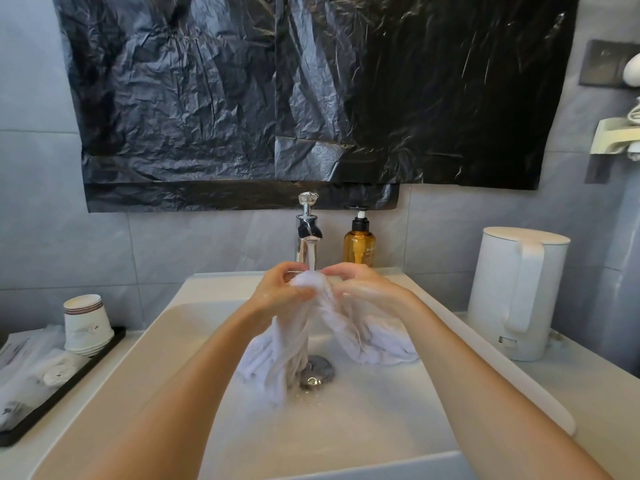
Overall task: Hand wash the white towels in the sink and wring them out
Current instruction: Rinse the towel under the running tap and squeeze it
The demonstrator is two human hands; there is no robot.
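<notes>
Our left hand (280, 289) and right hand (363, 285) together pinch one limp, wet white cloth towel (313, 327) under one shiny chrome tap (307, 230), above one square white sink (346, 427)

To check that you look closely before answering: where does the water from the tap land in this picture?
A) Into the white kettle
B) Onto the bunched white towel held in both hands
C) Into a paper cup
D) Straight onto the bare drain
B: the stream from the tap falls on the top of the white towel, which the left hand and right hand grip over the sink.
</notes>
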